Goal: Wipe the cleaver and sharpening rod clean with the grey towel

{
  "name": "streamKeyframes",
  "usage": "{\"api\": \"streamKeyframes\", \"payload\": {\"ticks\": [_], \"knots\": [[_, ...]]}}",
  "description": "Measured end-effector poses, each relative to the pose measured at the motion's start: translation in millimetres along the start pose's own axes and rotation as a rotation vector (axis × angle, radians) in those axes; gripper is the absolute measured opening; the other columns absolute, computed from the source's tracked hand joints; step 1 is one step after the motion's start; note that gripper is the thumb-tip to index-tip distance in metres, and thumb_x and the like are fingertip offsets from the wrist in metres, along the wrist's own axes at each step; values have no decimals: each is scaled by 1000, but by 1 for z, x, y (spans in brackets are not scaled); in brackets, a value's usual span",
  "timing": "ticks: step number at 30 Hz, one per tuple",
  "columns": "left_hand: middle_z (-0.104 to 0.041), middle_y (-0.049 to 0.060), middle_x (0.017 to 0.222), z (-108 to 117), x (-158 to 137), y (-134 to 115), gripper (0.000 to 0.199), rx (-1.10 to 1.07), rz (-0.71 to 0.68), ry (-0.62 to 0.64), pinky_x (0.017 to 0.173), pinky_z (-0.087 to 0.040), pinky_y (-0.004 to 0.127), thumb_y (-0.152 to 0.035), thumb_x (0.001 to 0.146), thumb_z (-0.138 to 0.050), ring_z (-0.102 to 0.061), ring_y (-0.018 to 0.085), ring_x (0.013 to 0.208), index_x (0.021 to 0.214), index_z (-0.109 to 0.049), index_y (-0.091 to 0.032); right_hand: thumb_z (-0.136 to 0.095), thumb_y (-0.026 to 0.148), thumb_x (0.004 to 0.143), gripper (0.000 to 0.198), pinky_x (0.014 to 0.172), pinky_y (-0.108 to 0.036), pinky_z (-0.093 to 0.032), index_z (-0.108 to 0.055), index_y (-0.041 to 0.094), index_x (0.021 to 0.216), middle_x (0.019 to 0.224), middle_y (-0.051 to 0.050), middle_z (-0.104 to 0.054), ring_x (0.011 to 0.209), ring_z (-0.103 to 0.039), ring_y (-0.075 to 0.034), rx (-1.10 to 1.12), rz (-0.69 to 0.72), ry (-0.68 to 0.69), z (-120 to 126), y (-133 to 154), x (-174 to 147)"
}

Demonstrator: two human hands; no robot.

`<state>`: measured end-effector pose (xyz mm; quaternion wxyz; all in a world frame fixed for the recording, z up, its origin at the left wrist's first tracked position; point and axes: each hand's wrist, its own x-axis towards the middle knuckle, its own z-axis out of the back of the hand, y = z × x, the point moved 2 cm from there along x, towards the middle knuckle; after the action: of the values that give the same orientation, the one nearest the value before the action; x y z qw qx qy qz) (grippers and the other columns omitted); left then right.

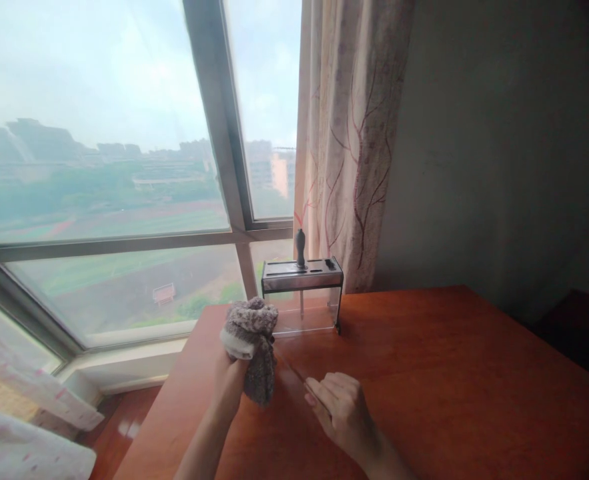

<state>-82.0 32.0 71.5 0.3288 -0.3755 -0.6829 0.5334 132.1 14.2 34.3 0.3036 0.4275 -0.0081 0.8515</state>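
Note:
My left hand (230, 380) is closed round a bunched grey-brown fluffy cloth (260, 357), held above the wooden table (424, 373). A paler fold of the cloth shows on its left side. My right hand (341, 407) is closed with the fingers curled. From it a thin, blade-like strip, seemingly a knife (294, 371) seen nearly edge-on, runs up and left to the cloth. Its handle is hidden in my fist, and the cloth covers its far end. Behind the cloth stands a clear-sided knife block (304, 272); a grey-handled tool (301, 248) sits upright in its top.
Large windows (99, 147) fill the left and back. A patterned curtain (354, 147) hangs behind the table beside a dark wall (484, 147). More pale curtain (19, 433) drapes at the lower left. The table's left edge slopes down beside my left arm.

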Motion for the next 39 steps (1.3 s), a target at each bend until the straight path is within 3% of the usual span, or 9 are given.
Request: {"api": "streamKeyframes", "payload": {"ticks": [5, 8, 11, 14, 20, 25, 29, 35, 39], "knots": [[-73, 4, 74, 5, 0, -6, 28, -390, 251, -97, 62, -58, 32, -22, 63, -72, -70, 25, 70, 90, -67, -16, -43, 22, 97, 23, 58, -29, -33, -65, 16, 101, 63, -4, -60, 59, -53, -16, 43, -27, -27, 1, -5, 1], [-72, 3, 68, 13, 5, -8, 16, -486, 329, -181, 70, -59, 33, -20, 71, -63, -71, 25, 74, 86, -67, -15, -41, 27, 97, 29, 56, -29, -31, -65, 16, 85, 59, -2, -56, 55, -50, -14, 122, -123, -78, 1, -12, -2], [-72, 1, 69, 22, 13, -9, 17, -621, 273, -274, 82, -56, 32, -18, 78, -55, -71, 22, 80, 89, -67, -15, -41, 31, 96, 39, 53, -27, -29, -54, 18, 62, 54, 1, -48, 50, -47, -12, 245, -255, -118, 1, -17, -7], [-75, 2, 80, 31, 23, -8, 25, -767, 184, -321, 94, -50, 32, -23, 86, -48, -69, 19, 89, 100, -68, -17, -43, 33, 96, 39, 53, -25, -33, -50, 19, 60, 54, 1, -49, 50, -51, -12, 429, -398, -173, 1, -18, -13], [-74, 6, 101, 36, 29, 1, 37, -950, 115, -208, 105, -40, 39, -35, 91, -46, -64, 23, 105, 120, -62, -19, -47, 46, 92, 42, 54, -24, -41, -50, 20, 59, 51, 1, -52, 50, -54, -14, 750, -750, -295, -1, -16, -14], [-75, 7, 101, 33, 24, 9, 37, -952, 179, -60, 99, -47, 44, -31, 93, -45, -69, 24, 95, 124, -59, -18, -50, 56, 88, 45, 48, -24, -37, -49, 20, 60, 45, 2, -47, 44, -47, -12, 976, -835, -146, -4, -14, -2], [-76, 4, 98, 28, 20, 10, 36, -960, 200, 17, 91, -53, 38, -27, 93, -44, -71, 21, 86, 126, -58, -21, -49, 57, 88, 45, 49, -24, -36, -52, 18, 65, 46, 2, -48, 46, -46, -12, 1039, -819, 1, -9, -12, -1], [-76, 6, 91, -7, 2, 24, 36, -873, 392, 49, 95, -50, 35, -23, 91, -49, -71, 22, 88, 125, -59, -17, -52, 59, 85, 43, 51, -24, -41, -53, 18, 72, 48, 2, -51, 47, -51, -13, 954, -810, 3, -23, -11, -8], [-76, 8, 82, -28, -15, 41, 27, -730, 595, 32, 89, -54, 37, -24, 85, -60, -71, 26, 89, 108, -67, -12, -51, 59, 86, 44, 50, -24, -42, -56, 18, 72, 48, 2, -51, 47, -51, -13, 904, -813, -2, -24, -12, -8]]}}
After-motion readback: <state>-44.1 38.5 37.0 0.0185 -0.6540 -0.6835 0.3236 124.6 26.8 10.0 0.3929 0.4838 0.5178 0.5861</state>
